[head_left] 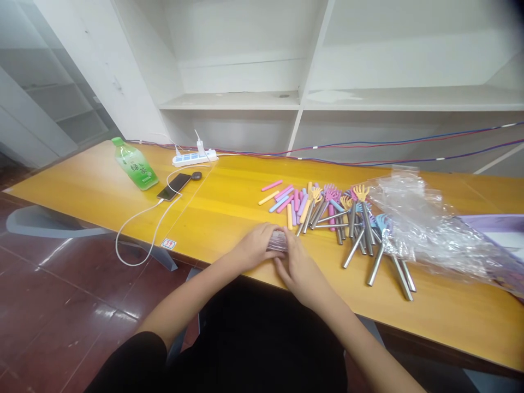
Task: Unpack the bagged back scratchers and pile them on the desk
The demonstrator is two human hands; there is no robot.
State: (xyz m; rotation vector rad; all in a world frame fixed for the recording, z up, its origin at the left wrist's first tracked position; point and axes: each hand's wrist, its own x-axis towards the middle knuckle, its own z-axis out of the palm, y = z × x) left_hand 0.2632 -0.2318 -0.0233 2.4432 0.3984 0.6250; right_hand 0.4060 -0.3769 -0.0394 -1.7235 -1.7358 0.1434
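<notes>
Near the table's front edge, my left hand (257, 246) and my right hand (298, 266) are closed around a small stack of thin cards or labels (277, 242). The stack's layered edges show between my fingers; its exact kind is too small to make out. Just beyond my hands lie loose pink, yellow, blue and purple tubes (282, 200), which look like handle sleeves. To their right is a heap of back scratchers with metal rods (352, 221) and coloured claw-shaped heads.
Clear plastic bags (429, 218) lie right of the heap, beside a purple box (491, 224). On the left are a green tea bottle (135, 166), a phone (175, 186) with a white cable and a power strip (194, 158). White shelves (229, 101) stand behind the table.
</notes>
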